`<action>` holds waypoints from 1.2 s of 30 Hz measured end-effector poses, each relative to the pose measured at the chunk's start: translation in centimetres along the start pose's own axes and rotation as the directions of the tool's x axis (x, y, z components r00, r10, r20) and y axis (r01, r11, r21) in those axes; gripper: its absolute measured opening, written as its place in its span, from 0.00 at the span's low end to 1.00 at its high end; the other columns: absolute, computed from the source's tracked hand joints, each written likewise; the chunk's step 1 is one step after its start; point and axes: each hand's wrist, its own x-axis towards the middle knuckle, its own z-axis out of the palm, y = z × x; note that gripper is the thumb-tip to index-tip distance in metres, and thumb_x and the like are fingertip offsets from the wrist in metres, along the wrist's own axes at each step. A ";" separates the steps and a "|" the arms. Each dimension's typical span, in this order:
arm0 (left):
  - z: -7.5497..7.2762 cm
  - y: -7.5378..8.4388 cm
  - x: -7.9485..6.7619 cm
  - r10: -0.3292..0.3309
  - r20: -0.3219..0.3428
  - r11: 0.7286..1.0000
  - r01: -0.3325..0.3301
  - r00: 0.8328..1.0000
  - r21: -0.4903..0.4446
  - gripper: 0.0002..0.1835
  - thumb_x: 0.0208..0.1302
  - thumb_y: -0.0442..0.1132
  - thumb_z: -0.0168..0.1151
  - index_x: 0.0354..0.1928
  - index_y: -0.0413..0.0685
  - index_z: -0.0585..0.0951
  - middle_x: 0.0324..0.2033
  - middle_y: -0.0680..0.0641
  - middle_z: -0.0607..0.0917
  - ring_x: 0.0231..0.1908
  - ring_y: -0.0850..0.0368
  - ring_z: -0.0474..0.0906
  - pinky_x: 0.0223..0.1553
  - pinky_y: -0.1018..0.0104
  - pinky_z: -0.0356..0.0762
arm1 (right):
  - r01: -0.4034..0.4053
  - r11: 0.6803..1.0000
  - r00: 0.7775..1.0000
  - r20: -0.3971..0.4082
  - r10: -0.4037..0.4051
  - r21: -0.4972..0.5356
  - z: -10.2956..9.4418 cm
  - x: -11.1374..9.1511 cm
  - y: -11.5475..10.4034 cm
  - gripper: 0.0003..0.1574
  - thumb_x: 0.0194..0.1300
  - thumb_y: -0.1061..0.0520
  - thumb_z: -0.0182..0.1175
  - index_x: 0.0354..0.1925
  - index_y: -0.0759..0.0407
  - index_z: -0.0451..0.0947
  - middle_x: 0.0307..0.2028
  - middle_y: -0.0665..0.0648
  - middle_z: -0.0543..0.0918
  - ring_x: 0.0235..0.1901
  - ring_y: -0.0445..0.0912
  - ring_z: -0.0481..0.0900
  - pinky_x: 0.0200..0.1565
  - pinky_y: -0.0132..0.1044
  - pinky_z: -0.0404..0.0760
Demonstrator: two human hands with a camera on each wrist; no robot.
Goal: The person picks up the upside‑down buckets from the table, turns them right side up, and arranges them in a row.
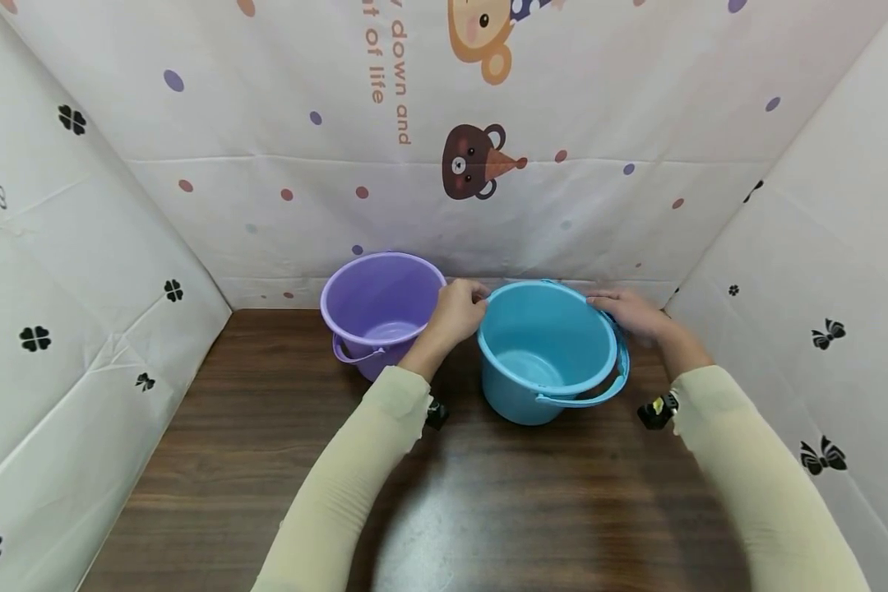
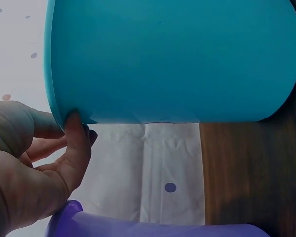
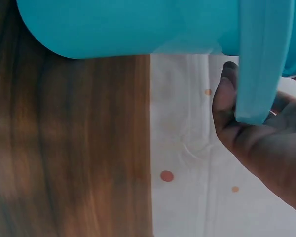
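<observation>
A light blue bucket (image 1: 521,399) with its handle (image 1: 612,390) hanging at the right stands on the dark wooden table. My left hand (image 1: 459,311) pinches its rim at the left; in the left wrist view, bent fingers (image 2: 78,150) meet the outer wall right at the lip. At the back right, my right hand (image 1: 632,314) grips the same rim, slightly blurred. In the right wrist view the blue handle crosses in front of that hand (image 3: 256,133), hiding part of the fingers, and the thumb lies close against the wall.
A purple bucket (image 1: 381,292) stands just left of the blue one, partly behind my left forearm, its handle (image 1: 355,355) hanging at the front. Behind both rises a white printed sheet (image 1: 385,214), with more patterned sheets on either side. The wooden tabletop (image 1: 266,477) reaches toward me.
</observation>
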 end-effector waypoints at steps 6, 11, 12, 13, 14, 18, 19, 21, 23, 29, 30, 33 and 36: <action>0.1 0.0 -0.1 -0.016 0.000 1.000 0.016 1.000 -0.008 0.13 0.74 0.37 0.60 0.54 0.44 0.87 0.42 0.46 0.90 0.44 0.53 0.85 0.45 0.61 0.84 | 0.000 0.995 1.000 0.021 -0.002 0.100 0.8 0.0 0.7 0.40 0.84 0.38 0.34 0.66 0.70 0.68 0.54 0.66 0.79 0.49 0.48 0.80 0.49 0.39 0.83; 0.1 0.0 -0.3 -0.020 0.003 1.000 0.020 1.000 -0.006 0.13 0.74 0.37 0.60 0.54 0.44 0.87 0.42 0.46 0.90 0.45 0.52 0.85 0.46 0.60 0.84 | -0.005 0.988 0.999 0.037 -0.001 0.155 1.4 0.1 1.3 0.41 0.83 0.35 0.31 0.65 0.68 0.66 0.51 0.60 0.82 0.49 0.47 0.81 0.50 0.39 0.83; 0.2 0.0 -0.3 -0.021 0.004 1.000 0.021 1.000 -0.005 0.13 0.74 0.37 0.60 0.54 0.44 0.87 0.43 0.46 0.90 0.45 0.52 0.85 0.47 0.60 0.84 | -0.004 0.985 0.999 0.042 -0.003 0.174 1.5 0.1 1.4 0.42 0.83 0.34 0.31 0.65 0.68 0.67 0.50 0.60 0.82 0.48 0.48 0.82 0.50 0.40 0.83; 0.2 0.0 -0.3 -0.022 0.005 1.000 0.022 1.000 -0.004 0.13 0.74 0.37 0.60 0.54 0.44 0.87 0.43 0.46 0.90 0.46 0.52 0.85 0.47 0.60 0.84 | -0.001 0.981 0.999 0.047 -0.008 0.192 1.5 0.2 1.5 0.42 0.83 0.34 0.30 0.64 0.69 0.67 0.50 0.60 0.82 0.48 0.48 0.82 0.49 0.41 0.84; 0.2 0.0 -0.3 -0.023 0.005 1.000 0.023 1.000 -0.005 0.13 0.74 0.37 0.60 0.55 0.44 0.87 0.43 0.46 0.90 0.46 0.52 0.85 0.48 0.60 0.84 | -0.003 0.979 0.999 0.050 -0.007 0.206 1.6 0.1 1.5 0.43 0.83 0.33 0.30 0.63 0.69 0.67 0.49 0.60 0.82 0.47 0.48 0.83 0.49 0.41 0.84; 0.1 0.1 -0.3 -0.028 0.001 1.000 0.028 1.000 -0.009 0.14 0.75 0.37 0.60 0.56 0.44 0.87 0.44 0.46 0.90 0.46 0.52 0.85 0.47 0.61 0.84 | -0.004 0.970 0.999 0.050 -0.008 0.241 1.9 0.1 1.7 0.45 0.82 0.31 0.30 0.60 0.68 0.69 0.45 0.59 0.83 0.44 0.49 0.84 0.48 0.44 0.86; 0.1 0.1 -0.3 -0.029 -0.001 1.000 0.029 1.000 -0.010 0.14 0.75 0.37 0.59 0.56 0.44 0.86 0.43 0.46 0.90 0.46 0.52 0.85 0.46 0.61 0.85 | -0.004 0.971 0.999 0.046 -0.007 0.239 1.9 0.1 1.7 0.45 0.81 0.30 0.30 0.61 0.67 0.69 0.45 0.58 0.83 0.45 0.49 0.84 0.48 0.43 0.86; 0.1 0.1 -0.4 -0.030 -0.001 1.000 0.030 1.000 -0.008 0.14 0.75 0.38 0.59 0.56 0.44 0.86 0.43 0.46 0.90 0.45 0.52 0.85 0.45 0.61 0.85 | -0.001 0.973 0.999 0.038 -0.008 0.231 2.0 0.0 1.7 0.46 0.82 0.30 0.29 0.62 0.67 0.69 0.46 0.58 0.83 0.45 0.48 0.83 0.47 0.42 0.86; 0.1 0.1 -0.4 -0.026 -0.006 1.000 0.026 1.000 0.002 0.14 0.75 0.38 0.59 0.56 0.45 0.86 0.43 0.46 0.90 0.44 0.53 0.85 0.45 0.61 0.84 | 0.007 0.976 1.000 0.023 -0.012 0.218 2.0 -0.3 1.6 0.46 0.82 0.30 0.29 0.64 0.68 0.67 0.50 0.60 0.82 0.48 0.48 0.83 0.49 0.40 0.85; -0.4 0.4 -1.0 0.008 -0.045 0.999 -0.007 0.999 0.039 0.19 0.74 0.39 0.59 0.62 0.40 0.81 0.40 0.46 0.88 0.41 0.52 0.83 0.45 0.59 0.83 | 0.066 0.983 0.997 -0.050 -0.058 0.173 2.2 -1.8 1.1 0.46 0.82 0.32 0.30 0.77 0.64 0.58 0.72 0.69 0.65 0.71 0.60 0.66 0.69 0.56 0.72; -0.5 0.4 -1.2 0.016 -0.054 0.999 -0.013 0.998 0.045 0.20 0.73 0.39 0.59 0.63 0.39 0.80 0.41 0.45 0.88 0.42 0.51 0.83 0.46 0.57 0.83 | 0.075 0.983 0.996 -0.066 -0.065 0.165 2.2 -2.1 1.0 0.45 0.83 0.33 0.31 0.79 0.63 0.55 0.76 0.69 0.61 0.74 0.62 0.61 0.72 0.60 0.67; -0.9 0.5 -1.9 0.033 -0.072 0.998 -0.029 0.997 0.057 0.24 0.73 0.40 0.59 0.66 0.38 0.78 0.48 0.41 0.87 0.48 0.48 0.83 0.52 0.53 0.83 | 0.105 0.986 0.988 -0.123 -0.089 0.130 2.6 -3.2 0.7 0.43 0.85 0.38 0.33 0.82 0.64 0.47 0.79 0.71 0.53 0.78 0.68 0.53 0.73 0.68 0.60; -1.2 0.5 -2.9 0.054 -0.080 0.997 -0.050 0.995 0.058 0.25 0.73 0.41 0.60 0.68 0.38 0.76 0.55 0.37 0.84 0.55 0.44 0.81 0.57 0.49 0.81 | 0.114 0.987 0.973 -0.212 -0.089 0.112 3.1 -4.5 0.3 0.41 0.85 0.41 0.37 0.81 0.64 0.47 0.79 0.72 0.55 0.76 0.68 0.58 0.71 0.58 0.70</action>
